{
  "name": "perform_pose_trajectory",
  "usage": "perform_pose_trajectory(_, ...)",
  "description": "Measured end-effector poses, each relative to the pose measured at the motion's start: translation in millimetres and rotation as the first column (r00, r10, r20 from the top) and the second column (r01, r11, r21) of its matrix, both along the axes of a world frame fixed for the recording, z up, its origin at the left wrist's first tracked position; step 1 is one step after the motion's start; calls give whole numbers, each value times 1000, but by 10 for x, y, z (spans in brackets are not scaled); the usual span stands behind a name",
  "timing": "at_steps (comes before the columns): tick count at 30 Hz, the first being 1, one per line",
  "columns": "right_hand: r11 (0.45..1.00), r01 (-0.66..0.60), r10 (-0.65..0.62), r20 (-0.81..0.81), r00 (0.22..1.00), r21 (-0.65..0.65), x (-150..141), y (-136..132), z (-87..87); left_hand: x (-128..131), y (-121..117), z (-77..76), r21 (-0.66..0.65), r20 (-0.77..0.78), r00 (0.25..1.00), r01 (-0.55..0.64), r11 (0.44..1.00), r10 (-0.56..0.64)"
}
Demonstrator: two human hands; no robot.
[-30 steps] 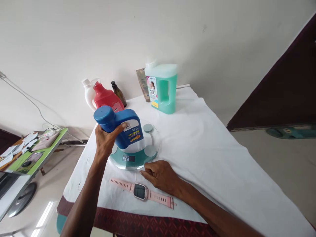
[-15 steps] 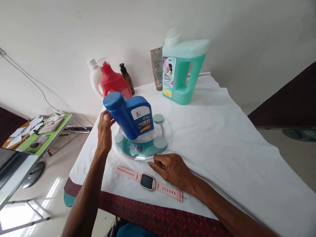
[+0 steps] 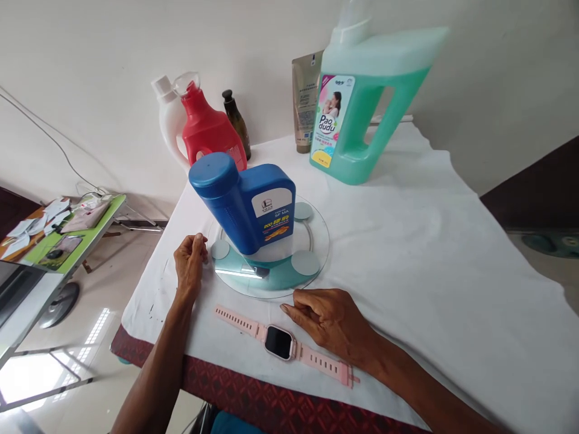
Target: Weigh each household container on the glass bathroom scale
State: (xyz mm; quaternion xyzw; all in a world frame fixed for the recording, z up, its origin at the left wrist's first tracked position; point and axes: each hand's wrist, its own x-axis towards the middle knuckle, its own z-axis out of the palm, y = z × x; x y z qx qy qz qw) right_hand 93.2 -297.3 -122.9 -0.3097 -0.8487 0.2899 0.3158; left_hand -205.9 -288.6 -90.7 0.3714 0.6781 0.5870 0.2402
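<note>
A blue plastic bottle [image 3: 246, 205] with a ribbed screw cap stands upright on a round glass bathroom scale [image 3: 289, 280]. Loosely curled and holding nothing, my left hand [image 3: 190, 260] rests beside the scale's left edge, apart from the bottle. My right hand [image 3: 332, 319] is closed with nothing in it, its knuckles on the cloth close to the scale's front edge. Between my hands and nearer the table edge lies a pink-strapped smartwatch [image 3: 278, 342], face up with a dark screen. Glare covers part of the scale's display.
At the back left stand a red bottle [image 3: 212, 129], a white bottle [image 3: 169, 117] and a dark pump-neck bottle [image 3: 236, 123]. A large green detergent jug [image 3: 357, 129] stands before a brown-grey tube [image 3: 305, 99]. White cloth [image 3: 429, 271] covers the table. A green-topped desk [image 3: 102, 220] is at left.
My left hand has moved down from beside the blue bottle's neck to the table by the scale. The bottle stays on the scale. The view has shifted slightly; my right hand keeps its place.
</note>
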Motion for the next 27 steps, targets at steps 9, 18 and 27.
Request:
perform_pose_trajectory(9,996,-2,6,-50,999,85,-12,22,27,-54,-38,-4,27,-52,998,-25,999,27)
perform_pose_trajectory(18,993,5,2,-60,998,114,-27,32,-7,540,79,469,220,-354,912,294,930,-204)
perform_pose_trajectory(27,987,9,1,-63,998,161,-29,21,-56,924,446,755,232,3,993,116,966,-120)
